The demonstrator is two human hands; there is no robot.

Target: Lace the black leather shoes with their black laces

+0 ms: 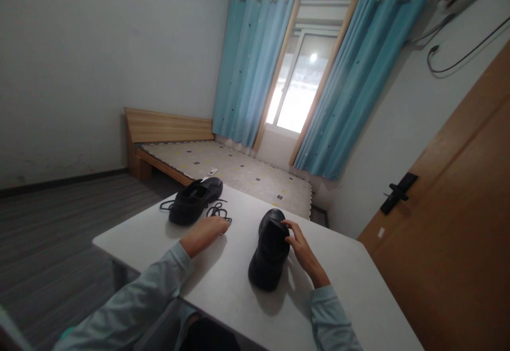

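Two black shoes rest on a white table. One black shoe (pixel 189 202) lies at the far left, with its lace trailing off its side. A loose black shoelace (pixel 217 210) is bunched beside that shoe, and my left hand (pixel 205 235) is closed at its near end; the fingertips are mostly hidden. The other black shoe (pixel 269 258) stands in the middle of the table, its heel end towards me. My right hand (pixel 300 247) grips this shoe at its right side, thumb and fingers at the tongue and opening.
The white table (pixel 334 266) fills the space in front of me. Behind it is a bed (pixel 247 176) with a small white object (pixel 212 172) on the mattress. A wooden door (pixel 450 213) with a black handle is at the right.
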